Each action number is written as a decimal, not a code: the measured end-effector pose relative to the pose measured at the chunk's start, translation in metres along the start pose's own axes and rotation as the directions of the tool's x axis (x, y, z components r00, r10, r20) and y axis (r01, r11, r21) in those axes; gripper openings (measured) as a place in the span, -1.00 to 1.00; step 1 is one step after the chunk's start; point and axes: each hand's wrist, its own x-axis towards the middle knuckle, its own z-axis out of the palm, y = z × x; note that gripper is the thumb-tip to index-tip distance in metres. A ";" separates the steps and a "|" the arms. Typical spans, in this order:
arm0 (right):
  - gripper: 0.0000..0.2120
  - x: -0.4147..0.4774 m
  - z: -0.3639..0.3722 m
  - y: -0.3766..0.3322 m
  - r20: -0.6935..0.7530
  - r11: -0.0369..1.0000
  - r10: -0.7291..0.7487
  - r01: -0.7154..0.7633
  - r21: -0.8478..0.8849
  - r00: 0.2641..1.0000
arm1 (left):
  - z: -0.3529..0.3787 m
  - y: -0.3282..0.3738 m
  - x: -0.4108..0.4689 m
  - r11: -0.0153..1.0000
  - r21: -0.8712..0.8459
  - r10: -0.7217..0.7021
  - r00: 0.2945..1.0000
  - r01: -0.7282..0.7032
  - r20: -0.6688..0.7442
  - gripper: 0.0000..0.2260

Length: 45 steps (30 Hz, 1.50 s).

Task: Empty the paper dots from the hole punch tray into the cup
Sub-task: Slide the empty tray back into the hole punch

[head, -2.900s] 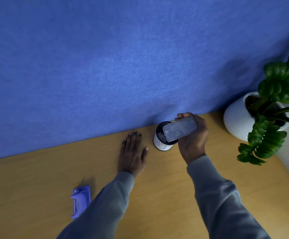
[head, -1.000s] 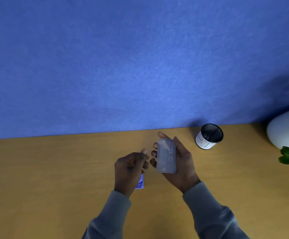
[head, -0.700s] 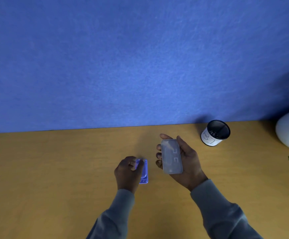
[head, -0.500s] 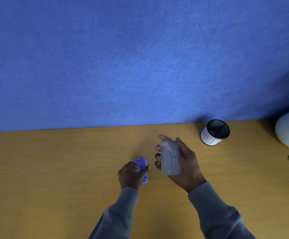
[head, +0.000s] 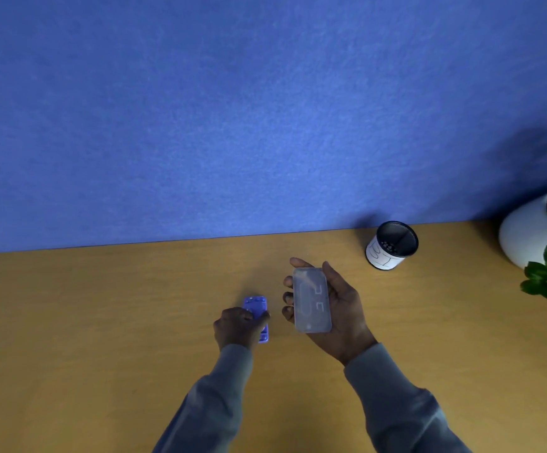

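While right hand point(head: 337, 308) cradles tray point(head: 311, 300) on curled fingers point(head: 288, 297) — hollow up for refitting — left hand point(head: 238, 326) pinches punch point(head: 258, 317), thumb on top, steadying it.

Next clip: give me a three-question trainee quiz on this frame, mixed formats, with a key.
1. True or false: the right hand holds the clear tray over the cup.
2. What is the left hand gripping? A) the purple hole punch B) the cup C) the plant pot
3. Fill in: the cup stands near the blue ___.

Key: 1 false, the tray is held apart from the cup, nearer the person; 2 A; 3 wall.
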 end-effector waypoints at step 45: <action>-0.43 -0.024 0.000 0.012 -0.029 0.995 0.006 -0.003 0.101 1.000 | -0.052 0.097 -0.129 0.921 -0.171 0.350 0.936 -0.349 -0.022 -0.60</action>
